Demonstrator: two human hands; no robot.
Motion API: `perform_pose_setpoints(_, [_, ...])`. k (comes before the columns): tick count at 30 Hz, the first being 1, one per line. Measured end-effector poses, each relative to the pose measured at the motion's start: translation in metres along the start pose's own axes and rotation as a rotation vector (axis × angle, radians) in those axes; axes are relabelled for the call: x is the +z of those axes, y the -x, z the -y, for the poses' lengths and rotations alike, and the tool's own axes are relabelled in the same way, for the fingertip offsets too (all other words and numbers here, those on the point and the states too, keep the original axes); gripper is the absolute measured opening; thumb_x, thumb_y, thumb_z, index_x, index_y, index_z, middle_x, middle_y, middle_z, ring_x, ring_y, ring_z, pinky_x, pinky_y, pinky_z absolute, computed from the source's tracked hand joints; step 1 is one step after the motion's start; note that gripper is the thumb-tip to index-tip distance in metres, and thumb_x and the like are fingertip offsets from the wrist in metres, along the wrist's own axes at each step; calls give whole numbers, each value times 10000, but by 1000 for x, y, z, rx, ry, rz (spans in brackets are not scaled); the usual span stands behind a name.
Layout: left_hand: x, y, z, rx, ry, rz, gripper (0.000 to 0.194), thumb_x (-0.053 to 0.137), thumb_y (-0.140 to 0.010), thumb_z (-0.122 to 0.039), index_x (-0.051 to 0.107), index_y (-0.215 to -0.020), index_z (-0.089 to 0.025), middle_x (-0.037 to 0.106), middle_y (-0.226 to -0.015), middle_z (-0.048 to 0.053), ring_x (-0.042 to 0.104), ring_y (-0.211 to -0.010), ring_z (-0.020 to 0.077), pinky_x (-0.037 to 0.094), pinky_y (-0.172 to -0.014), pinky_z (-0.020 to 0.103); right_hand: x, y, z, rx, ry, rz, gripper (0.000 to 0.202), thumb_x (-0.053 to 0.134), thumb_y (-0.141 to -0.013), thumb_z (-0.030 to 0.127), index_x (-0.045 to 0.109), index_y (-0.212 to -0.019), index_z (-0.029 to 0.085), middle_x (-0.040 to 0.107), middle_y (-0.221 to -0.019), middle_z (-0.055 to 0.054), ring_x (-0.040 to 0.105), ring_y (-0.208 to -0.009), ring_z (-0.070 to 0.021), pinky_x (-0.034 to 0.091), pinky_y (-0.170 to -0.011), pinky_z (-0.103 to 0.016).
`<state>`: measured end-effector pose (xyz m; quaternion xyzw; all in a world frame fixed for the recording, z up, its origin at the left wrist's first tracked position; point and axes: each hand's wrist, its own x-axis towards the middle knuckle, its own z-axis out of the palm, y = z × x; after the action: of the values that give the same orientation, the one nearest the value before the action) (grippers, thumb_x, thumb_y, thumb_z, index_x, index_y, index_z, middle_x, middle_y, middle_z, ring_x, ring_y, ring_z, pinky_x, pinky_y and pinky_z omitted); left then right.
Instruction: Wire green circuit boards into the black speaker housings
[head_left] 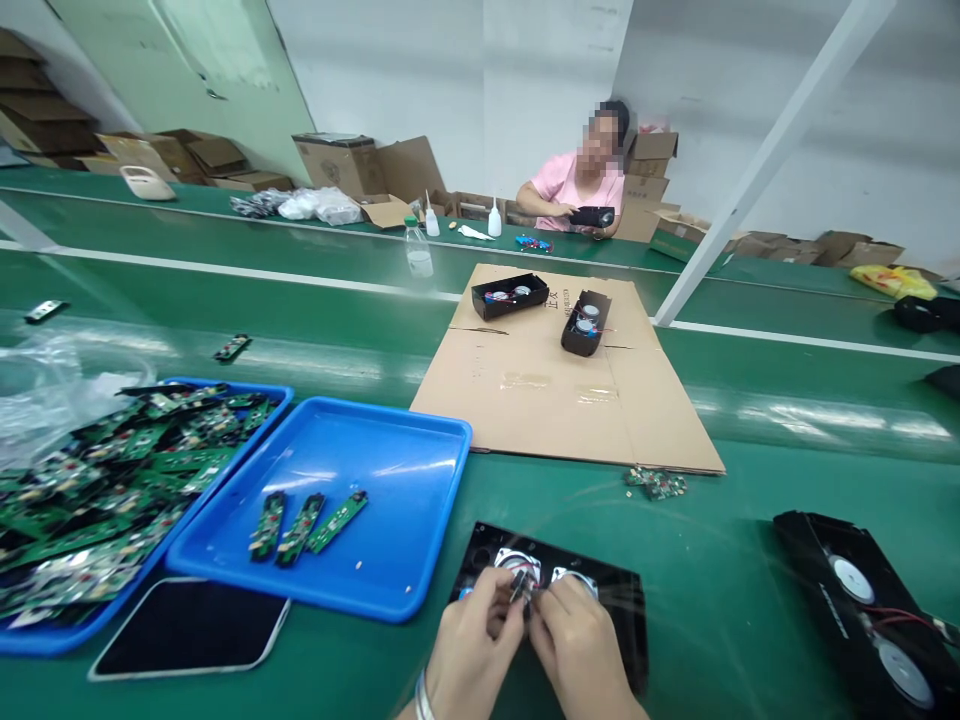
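Note:
A black speaker housing (pixel 626 620) lies in front of me, with two round speakers in it, partly covered by my hands. My left hand (pixel 476 635) is closed in a pinch on a small dark part (pixel 519 585) above the housing. Its exact kind is too small to tell. Right beside it, my right hand (pixel 577 640) has its fingers pressed together near the same part, and what they grip is hidden. Thin red wires show around the fingertips. To the left, a blue tray (pixel 442 520) holds three narrow green circuit boards (pixel 300 530).
Another blue tray (pixel 67 640) is heaped with circuit boards; a tablet-like dark panel (pixel 187 628) lies below. Cardboard (pixel 510 420) carries two open housings (pixel 589 322). Another housing (pixel 862 610) lies right, near small parts (pixel 660 485). Across the bench, a person (pixel 581 185) holds a black housing.

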<state>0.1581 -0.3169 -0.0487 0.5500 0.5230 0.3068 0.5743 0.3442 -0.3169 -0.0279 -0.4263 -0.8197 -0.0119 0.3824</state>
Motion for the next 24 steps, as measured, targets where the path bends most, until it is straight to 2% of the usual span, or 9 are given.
perform_pose_setpoints(3, [-4, -1, -10, -103, 45, 56, 339, 593, -995, -505, 653, -1100, -188, 818, -1021, 80, 832, -886, 179, 668, -762, 202, -5, -5, -4, -17, -53, 18, 190, 535, -1141, 64, 584, -1006, 188, 646, -738, -20, 670, -613, -88, 497, -465, -219])
perform_pose_setpoints(7, [-8, -3, -29, -95, 86, 112, 419, 599, -944, -580, 610, -1078, -183, 838, -1041, 130, 843, -893, 196, 675, -755, 208, -1, 5, -4, 95, -165, -25, 118, 532, -1163, 137, 620, -1117, 201, 717, -791, -17, 713, -636, -97, 536, -518, -175])
perform_pose_setpoints(9, [-10, -3, -34, -72, 94, 118, 408, 594, -950, -566, 627, -1079, -180, 844, -1056, 134, 843, -892, 190, 674, -755, 200, 2, 14, -3, 214, -199, -45, 228, 572, -1142, 193, 682, -1336, 241, 779, -917, -31, 761, -727, -143, 602, -607, -184])
perform_pose_setpoints(11, [-11, -2, -34, -61, 113, 145, 381, 622, -958, -540, 646, -1092, -184, 848, -1041, 109, 841, -884, 179, 671, -741, 189, 0, 22, -5, 347, -227, -27, 374, 645, -1093, 321, 735, -1455, 345, 792, -1020, -51, 787, -854, -233, 655, -674, -283])
perform_pose_setpoints(15, [-10, 0, -29, -69, 170, 151, 379, 690, -942, -541, 647, -1057, -182, 844, -999, 86, 826, -839, 174, 663, -687, 186, -21, 32, -24, 537, -274, -9, 373, 700, -950, 663, 870, -1147, 395, 715, -956, -119, 742, -948, -344, 617, -664, -410])
perform_pose_setpoints(18, [-10, 0, -29, -94, 200, 131, 399, 702, -927, -552, 631, -1049, -178, 843, -1043, 108, 836, -872, 198, 669, -681, 205, -33, 35, -35, 563, -278, -40, 395, 649, -928, 711, 868, -1036, 399, 689, -933, -145, 730, -963, -357, 575, -650, -435])
perform_pose_setpoints(21, [-12, -3, -34, -121, 191, 122, 365, 707, -907, -504, 686, -1046, -167, 841, -1017, 104, 844, -893, 220, 678, -707, 221, -30, 33, -31, 557, -323, -70, 378, 608, -946, 687, 870, -1037, 430, 700, -962, -158, 739, -948, -348, 542, -624, -445])
perform_pose_setpoints(23, [-13, -5, -37, 24, 81, 124, 235, 723, -928, -380, 795, -1026, -180, 838, -976, 62, 837, -905, 176, 656, -786, 158, -23, 28, -23, 550, -394, -55, 371, 568, -985, 643, 872, -1097, 463, 715, -996, -161, 747, -907, -322, 538, -605, -439])
perform_pose_setpoints(24, [-13, -6, -36, 174, -9, 110, 167, 714, -939, -275, 838, -1022, -199, 833, -965, 41, 829, -897, 139, 630, -820, 113, -19, 24, -19, 544, -446, -15, 367, 547, -1015, 607, 868, -1149, 488, 721, -1011, -158, 751, -873, -296, 550, -602, -422])
